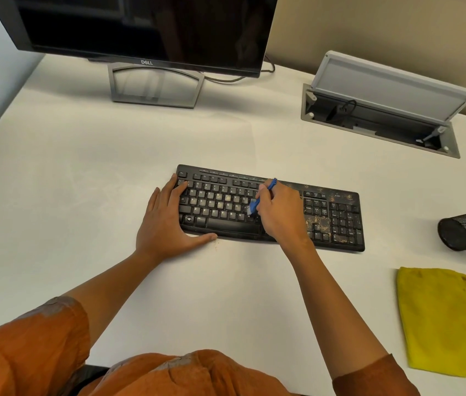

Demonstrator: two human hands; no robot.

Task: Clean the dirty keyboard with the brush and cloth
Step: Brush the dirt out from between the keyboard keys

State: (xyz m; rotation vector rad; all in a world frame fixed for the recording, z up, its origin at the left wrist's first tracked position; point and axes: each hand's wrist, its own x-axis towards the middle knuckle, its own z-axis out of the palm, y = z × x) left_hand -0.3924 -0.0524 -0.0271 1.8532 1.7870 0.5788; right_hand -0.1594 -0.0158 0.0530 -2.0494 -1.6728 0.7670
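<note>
Brushing in hand: right hand [279, 212] pinching blue brush [255, 203], bristles down on keyboard [272, 208] mid-rows. Left hand [166, 221] flat, fingers spread, steadying keyboard's left end. Best kept short, row by row, rightward toward the brown grit by the arrow keys and numpad. One keyboard, one brush, one yellow cloth [444, 321] on tabletop [83, 172], well right of keyboard.

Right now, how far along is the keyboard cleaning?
Partway. The letter keys of the keyboard look mostly free of grit. In hand: the right hand holds the blue brush on the keys mid-board, while the left hand steadies the left end. Left: brown debris around the arrow keys and numpad, and the yellow cloth lies unused.
</note>
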